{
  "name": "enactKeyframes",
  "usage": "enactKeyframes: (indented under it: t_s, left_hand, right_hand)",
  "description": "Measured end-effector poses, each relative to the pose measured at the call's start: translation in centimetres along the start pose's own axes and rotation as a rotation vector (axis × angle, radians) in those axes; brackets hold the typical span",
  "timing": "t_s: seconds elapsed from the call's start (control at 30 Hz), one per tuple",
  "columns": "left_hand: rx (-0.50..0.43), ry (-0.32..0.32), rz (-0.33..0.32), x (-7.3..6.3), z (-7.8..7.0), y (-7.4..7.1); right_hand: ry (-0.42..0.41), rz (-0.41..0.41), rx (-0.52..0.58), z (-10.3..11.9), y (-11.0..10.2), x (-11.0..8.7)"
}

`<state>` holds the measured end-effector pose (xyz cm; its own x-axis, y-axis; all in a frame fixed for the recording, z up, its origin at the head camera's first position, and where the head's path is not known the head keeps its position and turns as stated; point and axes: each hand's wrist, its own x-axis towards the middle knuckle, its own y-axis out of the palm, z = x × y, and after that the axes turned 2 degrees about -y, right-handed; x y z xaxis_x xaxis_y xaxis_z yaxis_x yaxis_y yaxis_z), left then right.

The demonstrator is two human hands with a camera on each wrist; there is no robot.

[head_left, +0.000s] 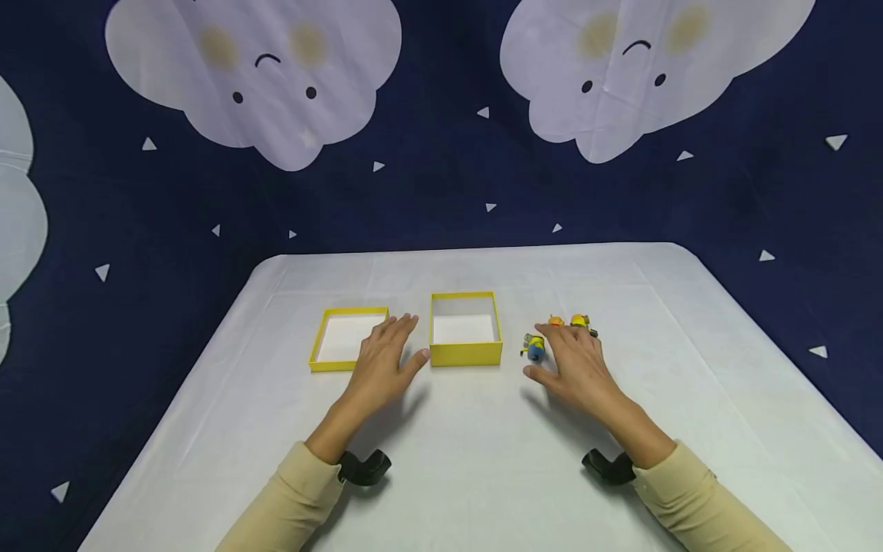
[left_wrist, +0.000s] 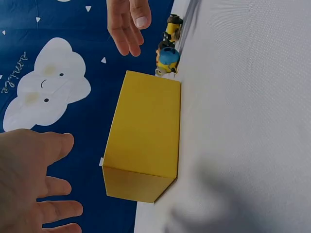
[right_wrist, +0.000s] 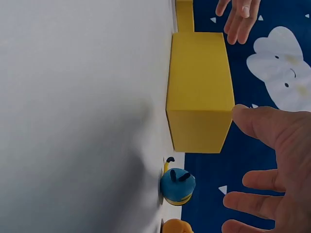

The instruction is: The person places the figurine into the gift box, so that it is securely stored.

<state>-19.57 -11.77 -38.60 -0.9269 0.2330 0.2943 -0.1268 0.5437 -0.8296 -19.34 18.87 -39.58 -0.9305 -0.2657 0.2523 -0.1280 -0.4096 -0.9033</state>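
Right hand (head_left: 576,368) and left hand (head_left: 382,360) are held above the white table (head_left: 469,460), either side of the frame's centre, fingers extended and parted, with nothing gripped. Left of centre, the yellow lid (head_left: 331,366) is partly covered by the left hand; it is laid flat, white hollow upward. At the centre, the yellow box (head_left: 465,354) is set mouth upward, its pale floor exposed. By this, the uncovering of the box is judged done, while the handling of the figures seems barely begun: none can be seen inside.

Right of centre, just beside the right hand, the blue-and-yellow figure (head_left: 536,350) appears laid down, its feet turned toward the bottom of the frame and its goggled end toward the upper left; its long axis is foreshortened. Slightly farther, the orange figure (head_left: 556,320) and the yellow figure (head_left: 579,320) are partly hidden by that hand, so their axes cannot be told.
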Motion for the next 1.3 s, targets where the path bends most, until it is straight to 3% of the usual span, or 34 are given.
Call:
enactKeyframes:
  t_s: [0.5,0.8,1.3]
  left_hand:
    - [-0.057,0.052,-0.058,0.8,0.2,0.6]
    - [-0.103,0.055,-0.045,1.7,0.5,1.0]
    - [-0.255,0.043,-0.032,3.0,1.2,1.5]
  right_hand:
    - [0.014,0.004,-0.01,-0.7,0.3,0.5]
    - [0.012,0.012,-0.006,-1.0,0.4,1.1]
    - [0.018,0.033,0.003,-1.4,0.6,1.9]
